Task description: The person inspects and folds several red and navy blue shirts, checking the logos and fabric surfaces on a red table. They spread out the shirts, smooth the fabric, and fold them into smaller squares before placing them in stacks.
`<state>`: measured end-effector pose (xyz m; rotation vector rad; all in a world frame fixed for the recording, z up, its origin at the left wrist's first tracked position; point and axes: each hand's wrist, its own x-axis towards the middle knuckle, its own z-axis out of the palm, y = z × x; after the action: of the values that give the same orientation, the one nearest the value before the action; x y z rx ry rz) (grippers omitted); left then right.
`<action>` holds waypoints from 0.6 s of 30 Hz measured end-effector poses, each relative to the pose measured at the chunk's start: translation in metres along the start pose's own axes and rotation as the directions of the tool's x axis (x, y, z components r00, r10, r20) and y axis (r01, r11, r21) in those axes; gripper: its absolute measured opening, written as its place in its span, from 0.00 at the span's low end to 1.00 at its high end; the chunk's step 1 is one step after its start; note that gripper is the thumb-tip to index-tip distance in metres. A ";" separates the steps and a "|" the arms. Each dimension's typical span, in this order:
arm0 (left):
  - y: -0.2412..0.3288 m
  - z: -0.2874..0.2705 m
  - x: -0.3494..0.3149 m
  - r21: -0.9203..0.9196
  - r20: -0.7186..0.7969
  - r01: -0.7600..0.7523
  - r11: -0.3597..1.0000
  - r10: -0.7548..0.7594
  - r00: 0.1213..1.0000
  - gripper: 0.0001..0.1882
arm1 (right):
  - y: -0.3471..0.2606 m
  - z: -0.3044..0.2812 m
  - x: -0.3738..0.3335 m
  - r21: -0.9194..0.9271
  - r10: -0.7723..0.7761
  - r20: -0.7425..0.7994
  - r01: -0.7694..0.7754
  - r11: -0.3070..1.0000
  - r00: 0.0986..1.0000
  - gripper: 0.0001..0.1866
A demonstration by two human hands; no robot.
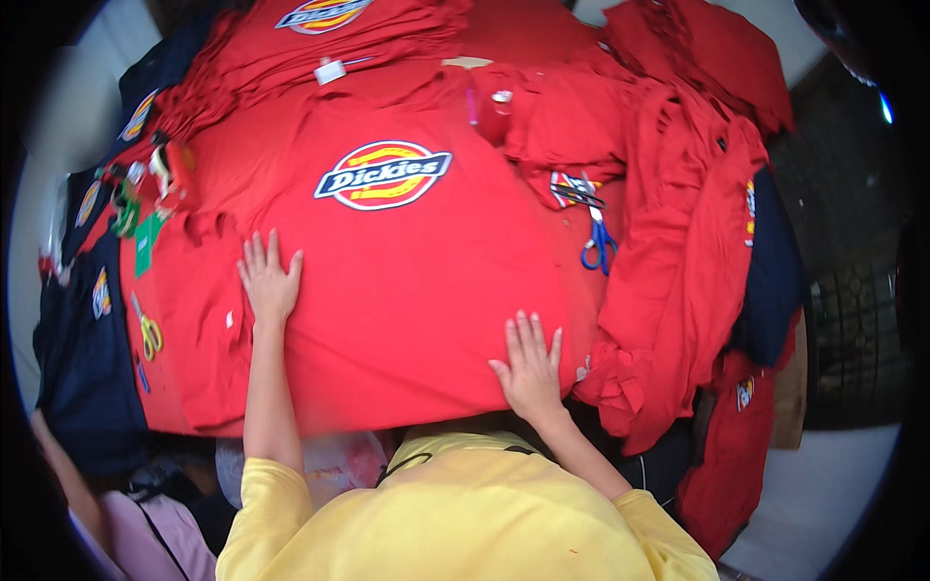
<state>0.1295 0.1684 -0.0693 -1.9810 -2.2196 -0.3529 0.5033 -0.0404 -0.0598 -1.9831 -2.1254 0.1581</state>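
Note:
A red T-shirt (407,281) with a printed oval chest logo lies spread over the table, its hem toward me. On its left side my left hand (270,283) rests flat, fingers stretched out and holding nothing. My right hand (532,373) presses flat near the lower right part of the shirt, its fingers slightly apart. Blue-handled scissors (599,242) lie beyond my right hand, beside the shirt. To the left of my left hand are yellow-handled scissors (149,331) on red cloth.
Piled red shirts (320,58) stand at the back, and crumpled red garments (668,252) line the right. Dark navy shirts (92,358) hang at the left edge. A tape dispenser (170,174) sits at the far left. Part of another person in a pink top (160,528) shows lower left.

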 end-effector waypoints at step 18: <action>0.336 0.015 0.069 -0.346 0.024 -0.681 0.646 0.731 0.682 0.08 | 0.050 0.018 -0.126 0.922 0.527 0.246 -0.364 0.131 0.813 0.13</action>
<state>0.4551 0.2725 -0.0394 -2.9406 -1.2916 -0.4552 0.5543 -0.1602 -0.1005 -1.5802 -0.7243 1.0897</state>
